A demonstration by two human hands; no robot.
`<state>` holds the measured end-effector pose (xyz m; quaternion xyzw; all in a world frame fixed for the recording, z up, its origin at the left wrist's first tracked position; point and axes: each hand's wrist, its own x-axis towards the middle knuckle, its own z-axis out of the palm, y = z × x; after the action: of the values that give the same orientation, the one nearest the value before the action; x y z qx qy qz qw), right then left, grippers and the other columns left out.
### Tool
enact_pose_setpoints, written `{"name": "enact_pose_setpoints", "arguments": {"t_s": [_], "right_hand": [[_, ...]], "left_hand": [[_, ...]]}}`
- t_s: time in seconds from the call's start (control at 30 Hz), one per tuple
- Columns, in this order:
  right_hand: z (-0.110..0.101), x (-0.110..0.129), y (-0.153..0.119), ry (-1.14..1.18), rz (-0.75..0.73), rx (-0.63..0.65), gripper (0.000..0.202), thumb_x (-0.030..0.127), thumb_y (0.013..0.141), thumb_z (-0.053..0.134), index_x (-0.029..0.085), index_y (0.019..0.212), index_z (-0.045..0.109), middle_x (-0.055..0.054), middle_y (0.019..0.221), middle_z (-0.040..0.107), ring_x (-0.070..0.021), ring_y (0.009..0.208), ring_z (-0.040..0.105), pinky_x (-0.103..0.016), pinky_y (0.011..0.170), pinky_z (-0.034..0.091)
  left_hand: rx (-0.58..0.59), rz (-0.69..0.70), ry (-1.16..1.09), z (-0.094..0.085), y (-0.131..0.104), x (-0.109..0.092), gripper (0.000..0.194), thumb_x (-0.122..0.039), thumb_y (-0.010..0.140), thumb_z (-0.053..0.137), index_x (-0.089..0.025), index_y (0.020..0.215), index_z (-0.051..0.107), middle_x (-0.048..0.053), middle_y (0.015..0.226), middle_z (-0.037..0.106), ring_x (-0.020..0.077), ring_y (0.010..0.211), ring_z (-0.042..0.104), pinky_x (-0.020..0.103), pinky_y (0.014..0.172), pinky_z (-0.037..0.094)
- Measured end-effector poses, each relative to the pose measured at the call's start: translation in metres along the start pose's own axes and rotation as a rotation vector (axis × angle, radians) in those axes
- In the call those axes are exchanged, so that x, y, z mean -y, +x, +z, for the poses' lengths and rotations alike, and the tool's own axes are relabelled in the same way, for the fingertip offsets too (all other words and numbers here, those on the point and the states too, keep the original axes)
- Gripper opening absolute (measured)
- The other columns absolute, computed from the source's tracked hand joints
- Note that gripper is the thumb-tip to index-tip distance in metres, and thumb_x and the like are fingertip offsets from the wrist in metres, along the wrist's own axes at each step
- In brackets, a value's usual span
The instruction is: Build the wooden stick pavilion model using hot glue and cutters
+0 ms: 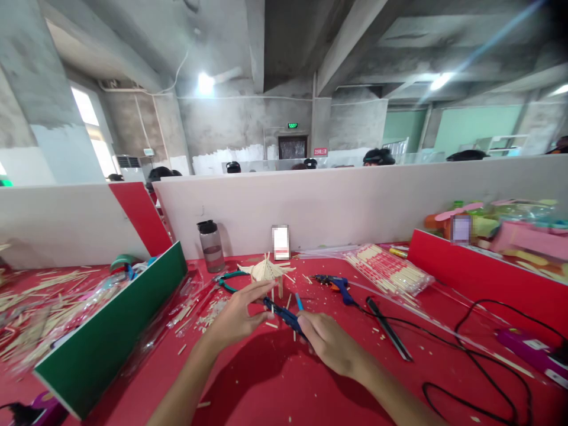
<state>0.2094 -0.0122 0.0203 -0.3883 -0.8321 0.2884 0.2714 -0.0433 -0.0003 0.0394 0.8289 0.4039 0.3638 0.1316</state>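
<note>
My left hand (239,313) is just in front of a small model made of wooden sticks (266,271), its fingers stretched out and the thumb apart. My right hand (328,340) is closed around a slim dark blue hand tool (286,315), whose exact kind I cannot make out. The tool's far end points between my left thumb and fingers; whether they touch it is unclear. The model has a pointed roof and thin legs, partly hidden by my left fingers. Teal-handled pliers (228,283) lie left of it. A small blue stick (299,302) lies beside my right hand.
A blue glue gun (339,288), a utility knife (388,328) and bagged wooden sticks (393,269) lie at right, with a black cable (473,352). A water bottle (211,247) and a phone (281,242) stand at the back. Green (119,325) and red (483,272) dividers flank the table.
</note>
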Motion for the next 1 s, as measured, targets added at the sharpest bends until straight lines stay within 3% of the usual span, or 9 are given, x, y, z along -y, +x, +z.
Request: {"name": "enact_pose_setpoints", "arguments": {"t_s": [1.0], "right_hand": [[0.0011,-0.0011,-0.0002,-0.012,-0.011,-0.011,0.046,0.046,0.106,0.021,0.021,0.077,0.047,0.0,0.068,0.057,-0.0165,0.064,0.054,-0.027,0.061,0.032]], "left_hand": [[-0.003,-0.039,-0.006,-0.0035,0.0022,-0.009,0.058,-0.032,0.083,0.073,-0.029,0.14,0.057,0.009,0.144,0.058,0.0291,0.13,0.056,0.042,0.109,0.047]]}}
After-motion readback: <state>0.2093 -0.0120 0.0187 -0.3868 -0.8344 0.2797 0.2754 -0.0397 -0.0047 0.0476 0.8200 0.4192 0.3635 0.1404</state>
